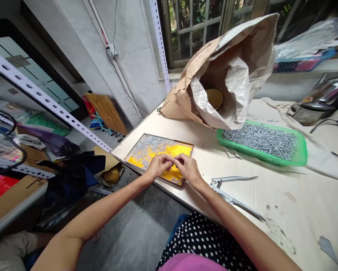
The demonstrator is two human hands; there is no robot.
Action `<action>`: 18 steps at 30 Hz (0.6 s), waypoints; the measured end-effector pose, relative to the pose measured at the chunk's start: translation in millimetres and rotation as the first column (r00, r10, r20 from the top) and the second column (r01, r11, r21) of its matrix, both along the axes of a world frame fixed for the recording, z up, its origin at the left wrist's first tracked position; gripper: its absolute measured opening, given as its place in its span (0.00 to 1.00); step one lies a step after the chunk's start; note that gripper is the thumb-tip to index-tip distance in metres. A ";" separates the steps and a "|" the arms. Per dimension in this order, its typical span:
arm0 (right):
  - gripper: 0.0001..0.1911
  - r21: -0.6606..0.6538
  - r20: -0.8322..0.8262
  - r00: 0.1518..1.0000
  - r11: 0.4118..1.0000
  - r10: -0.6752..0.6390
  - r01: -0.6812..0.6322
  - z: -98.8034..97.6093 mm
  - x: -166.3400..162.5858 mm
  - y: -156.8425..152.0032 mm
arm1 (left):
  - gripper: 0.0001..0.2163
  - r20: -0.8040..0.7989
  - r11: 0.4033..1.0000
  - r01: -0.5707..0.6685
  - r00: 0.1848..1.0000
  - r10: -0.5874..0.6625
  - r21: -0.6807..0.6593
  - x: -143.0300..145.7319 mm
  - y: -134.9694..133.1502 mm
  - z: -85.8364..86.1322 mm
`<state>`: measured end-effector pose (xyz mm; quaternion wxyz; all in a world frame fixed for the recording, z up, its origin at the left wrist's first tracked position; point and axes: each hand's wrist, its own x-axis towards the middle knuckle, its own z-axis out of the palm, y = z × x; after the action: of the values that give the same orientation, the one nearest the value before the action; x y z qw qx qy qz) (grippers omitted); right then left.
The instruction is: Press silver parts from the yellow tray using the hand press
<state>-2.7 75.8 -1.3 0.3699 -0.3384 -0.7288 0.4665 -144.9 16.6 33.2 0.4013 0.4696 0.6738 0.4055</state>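
Note:
My left hand (pixel 159 165) and my right hand (pixel 186 168) meet over a shallow tray (pixel 191 150) with a yellow bottom, fingertips pinched close together. Whatever sits between the fingertips is too small to make out. Many small silvery metal pieces (pixel 150 146), like screws or pins, lie scattered across the tray's far left part. A smaller cluster of them (pixel 175 180) lies at its near edge, below my hands. Right of my right forearm rests a pair of spring-handled pruning shears (pixel 228 195), with the handles spread.
A green basket (pixel 301 154) full of similar metal pieces (pixel 262 141) stands on the table (pixel 284 195). Behind it leans a large open paper sack (pixel 182 90) with a white lining. A metal pot (pixel 310 111) is at far right. Another person's leg (pixel 13 244) shows at lower left.

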 end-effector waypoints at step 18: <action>0.16 0.354 0.274 0.957 0.935 -0.100 -0.004 11.4 70.1 0.3 | 0.09 0.136 0.992 -0.046 0.989 0.062 -0.120 13.7 -17.3 24.7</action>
<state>67.4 76.1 10.1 0.3259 -0.3488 -0.8376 0.2655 -131.2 -0.7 57.9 0.4629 0.3974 0.6791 0.4083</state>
